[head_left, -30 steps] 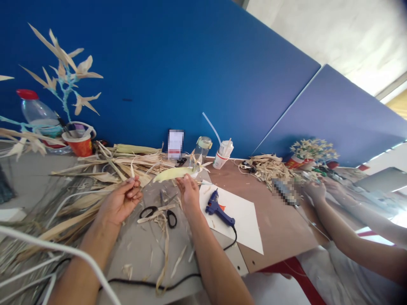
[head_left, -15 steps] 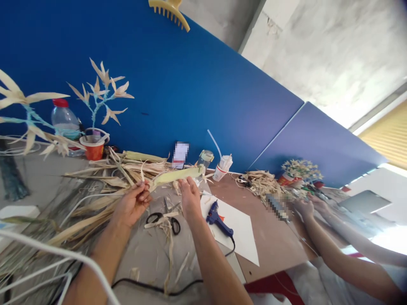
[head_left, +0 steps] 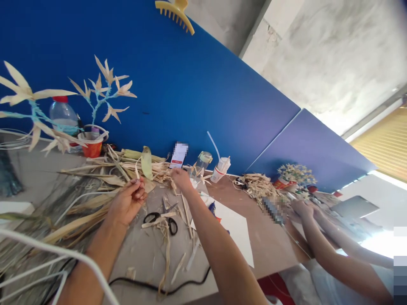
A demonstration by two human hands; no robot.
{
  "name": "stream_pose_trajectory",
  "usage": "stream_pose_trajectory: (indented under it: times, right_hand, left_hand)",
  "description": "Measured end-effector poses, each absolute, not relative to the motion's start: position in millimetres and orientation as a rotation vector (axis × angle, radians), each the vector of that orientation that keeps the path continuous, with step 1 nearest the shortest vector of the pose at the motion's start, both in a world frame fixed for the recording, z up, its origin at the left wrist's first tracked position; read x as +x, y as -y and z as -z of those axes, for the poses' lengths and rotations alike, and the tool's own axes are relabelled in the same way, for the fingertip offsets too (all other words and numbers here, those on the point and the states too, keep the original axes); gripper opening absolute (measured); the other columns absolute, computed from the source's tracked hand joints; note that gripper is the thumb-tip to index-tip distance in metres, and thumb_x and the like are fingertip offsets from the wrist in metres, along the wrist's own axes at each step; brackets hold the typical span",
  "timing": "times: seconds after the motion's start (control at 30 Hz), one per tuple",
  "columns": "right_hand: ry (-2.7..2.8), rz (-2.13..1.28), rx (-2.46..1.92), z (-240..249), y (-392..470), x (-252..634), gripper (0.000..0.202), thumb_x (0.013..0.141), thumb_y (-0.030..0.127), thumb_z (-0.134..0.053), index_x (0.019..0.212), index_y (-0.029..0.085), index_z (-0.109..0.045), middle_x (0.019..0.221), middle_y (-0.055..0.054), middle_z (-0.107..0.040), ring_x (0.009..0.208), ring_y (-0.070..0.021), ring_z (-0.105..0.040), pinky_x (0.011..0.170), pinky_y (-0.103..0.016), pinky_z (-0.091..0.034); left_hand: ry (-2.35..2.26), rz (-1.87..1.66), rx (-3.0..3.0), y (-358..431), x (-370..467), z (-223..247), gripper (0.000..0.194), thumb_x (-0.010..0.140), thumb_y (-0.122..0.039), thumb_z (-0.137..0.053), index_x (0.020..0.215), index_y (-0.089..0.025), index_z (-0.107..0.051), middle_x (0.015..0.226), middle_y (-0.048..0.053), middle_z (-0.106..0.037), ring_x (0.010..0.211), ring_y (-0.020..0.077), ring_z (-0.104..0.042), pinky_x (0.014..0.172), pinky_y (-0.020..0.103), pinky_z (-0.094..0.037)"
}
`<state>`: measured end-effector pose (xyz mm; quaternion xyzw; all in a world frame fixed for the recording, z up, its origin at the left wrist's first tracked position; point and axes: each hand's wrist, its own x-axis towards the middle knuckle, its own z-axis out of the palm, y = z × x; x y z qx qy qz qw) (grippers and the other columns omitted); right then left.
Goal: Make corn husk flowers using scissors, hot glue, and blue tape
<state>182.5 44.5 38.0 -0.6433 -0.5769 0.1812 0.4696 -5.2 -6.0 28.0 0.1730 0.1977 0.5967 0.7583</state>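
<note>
L hand (head_left: 131, 200) pinches a thin curved cream husk strip (head_left: 137, 170) w/ a broad pale-green husk piece (head_left: 146, 162) just beyond it, R hand (head_left: 182, 179) is nr the tan dried-husk pile (head_left: 106, 180), can't tell if it's gripping anything tbh.

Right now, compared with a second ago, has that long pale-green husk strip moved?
Yes, leftward: the long pale-green husk strip stretched below the lit rectangular phone earlier; now it shows wholly to that phone's left.
</note>
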Motion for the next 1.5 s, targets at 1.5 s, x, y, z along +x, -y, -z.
stream_pose_trajectory:
  times: [1.5]
  right_hand:
    - [1.824, -0.59, -1.861, -33.7, 56.6, 182.3, 0.017, 0.083, 0.026, -0.057, 0.074, 0.019, -0.07, 0.075, -0.004, -0.068, 0.072, -0.0172, -0.06, 0.067, -0.026, -0.043]
  left_hand:
    - [-0.538, -1.206, 0.441, 10.9, 6.6, -21.8, 0.011, 0.067, -0.002, -0.067, 0.072, -0.01, -0.062, 0.06, -0.002, -0.057, 0.038, 0.0009, -0.037, 0.039, 0.015, -0.034]
